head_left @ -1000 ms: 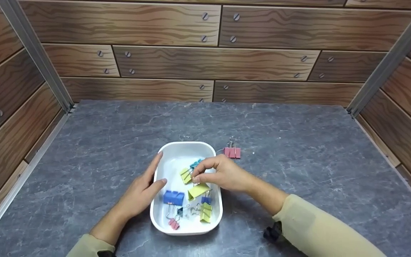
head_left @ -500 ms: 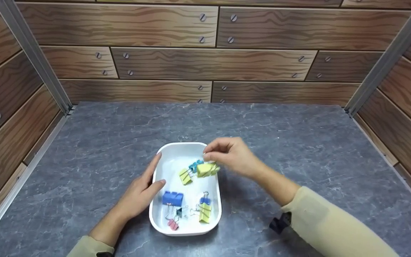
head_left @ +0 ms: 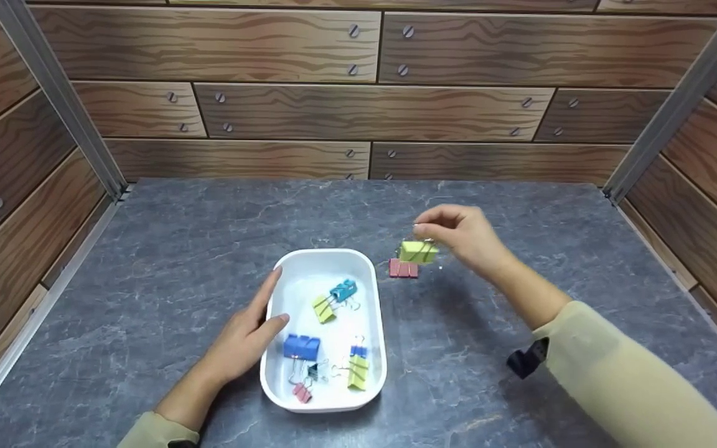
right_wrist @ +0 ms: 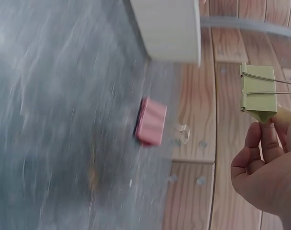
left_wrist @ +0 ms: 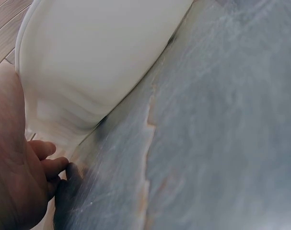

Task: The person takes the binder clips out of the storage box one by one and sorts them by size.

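yellow-green wedge-shaped binder clip with wire handles [head_left: 419,252]: on my feed it hangs above the grey marbled tabletop [head_left: 209,249], out past the far right corner of the white rounded-rectangular tray [head_left: 318,264]. the right hand [head_left: 467,239] has it by a wire handle, thumb and index finger brought together in a pinch, with no gap that i can make out. close under it a pink wedge-shaped binder clip [head_left: 403,269] lies on the tabletop, just outside the tray; the right wrist view shows me the two are apart. the left hand [head_left: 243,339] holds the tray's left rim, thumb over the wall and index finger stretched toward the far left corner.

i take the step in hand to be setting a clip down beside the tray. the job looks far from finished to me: a large blue binder clip [head_left: 301,347] by the tray's left wall, a teal binder clip [head_left: 343,290] toward its far edge and several others lie inside. as i read it, the next move calls for lowering the clip beside the pink one, wires clear of it, then loosening the pinch while the left hand steadies the tray.
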{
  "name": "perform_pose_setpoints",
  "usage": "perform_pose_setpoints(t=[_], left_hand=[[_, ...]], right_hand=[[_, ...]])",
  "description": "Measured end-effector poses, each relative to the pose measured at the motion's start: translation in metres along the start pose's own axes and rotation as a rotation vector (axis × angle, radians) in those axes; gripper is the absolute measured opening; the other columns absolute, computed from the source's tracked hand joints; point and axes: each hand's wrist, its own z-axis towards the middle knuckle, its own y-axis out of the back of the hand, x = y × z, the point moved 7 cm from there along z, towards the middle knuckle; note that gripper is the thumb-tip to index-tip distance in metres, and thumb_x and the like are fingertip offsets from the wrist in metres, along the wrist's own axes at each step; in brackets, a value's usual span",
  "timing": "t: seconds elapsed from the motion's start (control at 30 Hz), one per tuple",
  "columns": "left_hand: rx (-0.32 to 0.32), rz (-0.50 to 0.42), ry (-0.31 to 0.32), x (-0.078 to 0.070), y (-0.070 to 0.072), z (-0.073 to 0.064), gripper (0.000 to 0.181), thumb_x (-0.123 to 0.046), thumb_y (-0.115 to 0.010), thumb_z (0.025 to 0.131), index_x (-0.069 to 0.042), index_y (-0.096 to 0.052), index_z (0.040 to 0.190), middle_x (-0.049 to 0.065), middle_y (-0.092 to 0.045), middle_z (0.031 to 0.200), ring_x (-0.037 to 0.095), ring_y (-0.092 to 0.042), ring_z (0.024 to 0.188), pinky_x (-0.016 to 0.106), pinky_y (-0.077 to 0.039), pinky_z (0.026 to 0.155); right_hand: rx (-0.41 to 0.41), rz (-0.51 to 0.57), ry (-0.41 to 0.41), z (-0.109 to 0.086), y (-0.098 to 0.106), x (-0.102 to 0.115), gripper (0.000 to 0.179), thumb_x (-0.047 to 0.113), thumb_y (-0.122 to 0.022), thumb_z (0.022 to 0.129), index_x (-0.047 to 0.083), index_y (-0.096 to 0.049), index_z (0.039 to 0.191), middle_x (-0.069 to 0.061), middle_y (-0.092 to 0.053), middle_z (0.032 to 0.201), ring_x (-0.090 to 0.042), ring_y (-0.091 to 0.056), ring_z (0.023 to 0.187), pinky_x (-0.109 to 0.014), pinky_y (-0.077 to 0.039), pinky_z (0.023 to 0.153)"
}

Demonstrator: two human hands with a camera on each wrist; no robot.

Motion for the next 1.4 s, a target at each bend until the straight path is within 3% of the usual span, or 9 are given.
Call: perform_pose_setpoints(t=[0.43, 0.6, 0.97, 1.4], left_hand=[[0.009, 0.014, 0.017, 0.002, 0.000, 0.000, 0.076, -0.029, -0.061, 0.107, -0.037, -0.021, 0.171, 0.010, -0.040, 0.167, 0.029, -0.043, 0.148, 0.053, -0.034, 0.120], [0.005, -0.008, 0.000, 0.001, 0.000, 0.000, 0.074, -0.028, -0.061, 0.107, -0.035, -0.023, 0.171, 0.010, -0.042, 0.166, 0.029, -0.051, 0.142, 0.053, -0.044, 0.113], [-0.008, 0.002, -0.008, 0.000, 0.000, -0.001, 0.075, -0.027, -0.061, 0.106, -0.033, -0.023, 0.171, 0.010, -0.043, 0.165, 0.029, -0.048, 0.145, 0.056, -0.039, 0.116], [-0.009, -0.010, -0.004, 0.000, 0.000, 0.000, 0.075, -0.027, -0.061, 0.106, -0.034, -0.023, 0.171, 0.010, -0.041, 0.167, 0.030, -0.045, 0.147, 0.055, -0.037, 0.118]], right_hand=[[-0.044, -0.038, -0.089, 0.012, 0.031, -0.050, 0.022, 0.007, -0.077, 0.098, -0.011, -0.075, 0.111, 0.002, -0.074, 0.089, -0.009, -0.066, 0.083, -0.022, -0.055, 0.077], [-0.043, -0.009, -0.119, 0.014, 0.035, -0.069, 0.025, 0.007, -0.075, 0.099, -0.014, -0.073, 0.112, 0.004, -0.073, 0.086, -0.007, -0.066, 0.082, -0.021, -0.054, 0.077], [-0.047, 0.017, -0.200, 0.017, 0.036, -0.100, 0.024, 0.006, -0.075, 0.099, -0.013, -0.074, 0.113, 0.007, -0.074, 0.086, -0.004, -0.067, 0.081, -0.020, -0.055, 0.076], [-0.005, 0.027, -0.246, 0.016, 0.031, -0.115, 0.026, 0.009, -0.076, 0.099, -0.012, -0.074, 0.115, 0.007, -0.075, 0.086, -0.003, -0.068, 0.081, -0.019, -0.054, 0.076]])
